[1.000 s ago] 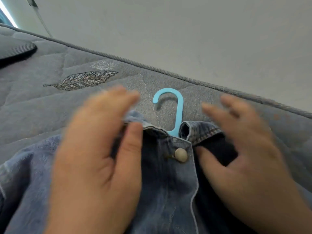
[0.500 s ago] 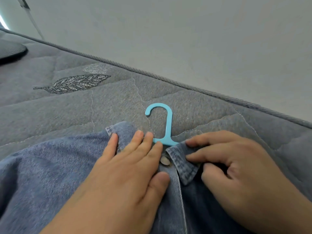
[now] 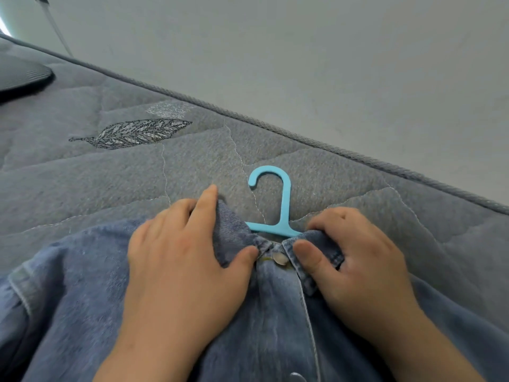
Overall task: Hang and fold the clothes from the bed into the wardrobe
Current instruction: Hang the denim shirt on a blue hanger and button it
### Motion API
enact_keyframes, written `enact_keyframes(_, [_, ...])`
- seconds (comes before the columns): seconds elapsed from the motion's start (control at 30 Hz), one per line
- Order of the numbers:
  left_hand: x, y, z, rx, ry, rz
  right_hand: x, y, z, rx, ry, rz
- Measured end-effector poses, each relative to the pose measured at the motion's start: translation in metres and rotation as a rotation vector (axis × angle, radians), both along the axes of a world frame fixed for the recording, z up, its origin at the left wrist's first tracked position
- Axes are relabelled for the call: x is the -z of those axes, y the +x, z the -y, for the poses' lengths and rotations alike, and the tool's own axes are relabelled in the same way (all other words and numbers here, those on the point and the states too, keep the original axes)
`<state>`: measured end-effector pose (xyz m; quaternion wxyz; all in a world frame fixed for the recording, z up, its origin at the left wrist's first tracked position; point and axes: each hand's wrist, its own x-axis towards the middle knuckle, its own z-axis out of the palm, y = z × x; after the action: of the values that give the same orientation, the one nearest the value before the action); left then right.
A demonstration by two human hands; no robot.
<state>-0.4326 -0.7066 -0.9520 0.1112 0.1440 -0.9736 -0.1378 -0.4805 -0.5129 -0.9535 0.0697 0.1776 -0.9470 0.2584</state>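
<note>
- Plain pale grey wall (image 3: 303, 51): fills the frame from 11 to 3 o'clock, behind the bed.
- Grey quilted mattress (image 3: 82, 188): runs as a diagonal band from 10 to 4 o'clock. Its corded piping edge (image 3: 303, 135) meets the wall.
- Blue denim shirt (image 3: 68, 312): lies flat on the mattress and covers 4 to 8 o'clock. Collar is at frame centre, pointing to 12, with the placket running down to 6.
- Left hand (image 3: 181, 266): at 7 o'clock of centre, palm down on the shirt. Its fingers (image 3: 206, 205) are curled over the left collar flap with the thumb on top, so the flap is pinched.
- Right hand (image 3: 358, 266): at 4 o'clock of centre. Its fingers (image 3: 330, 219) are hooked over the right collar edge with the thumb pressed on the front, clamping the denim.
- Dark grey rounded cushion-like object (image 3: 19, 75): on the mattress at 10 o'clock, cut off by the frame edge. Can't tell what it is.
- Light-blue plastic hanger (image 3: 285, 205): inside the shirt. Only the hook and neck bar show, sticking out of the collar between the hands at 12 o'clock of them, flat on the mattress.
- Embroidered grey leaf motif (image 3: 132, 133): on the mattress at 10 o'clock of the hanger, well apart.
- Pale round button (image 3: 279, 259): at the collar closure, between the two thumbs, just below the hanger bar.
</note>
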Motion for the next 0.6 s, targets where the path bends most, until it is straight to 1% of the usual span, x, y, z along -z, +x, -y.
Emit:
enact_keyframes(0.13, [0.009,-0.003,-0.001,-0.004,0.067,-0.043,0.006,0.000,0.002,0.031,-0.003,-0.021])
enact_keyframes(0.27, [0.009,-0.004,-0.001,0.003,0.102,-0.079,0.006,-0.003,0.003,0.029,0.007,0.021])
enact_keyframes(0.33, [0.005,-0.002,-0.002,-0.003,0.142,-0.076,0.002,-0.006,0.003,0.028,0.038,0.114])
enact_keyframes(0.4, [-0.001,-0.001,-0.001,-0.011,0.175,-0.040,-0.007,-0.011,0.008,0.036,0.073,0.275])
enact_keyframes(0.47, [-0.018,0.003,0.001,-0.004,0.185,0.004,-0.031,-0.011,0.015,0.017,0.125,0.414])
enact_keyframes(0.53, [-0.051,0.009,0.003,0.039,0.106,0.035,-0.061,-0.004,0.015,-0.033,0.087,0.462])
enact_keyframes(0.6, [-0.093,0.018,0.002,0.113,-0.014,-0.015,-0.098,0.012,0.008,-0.099,0.037,0.415])
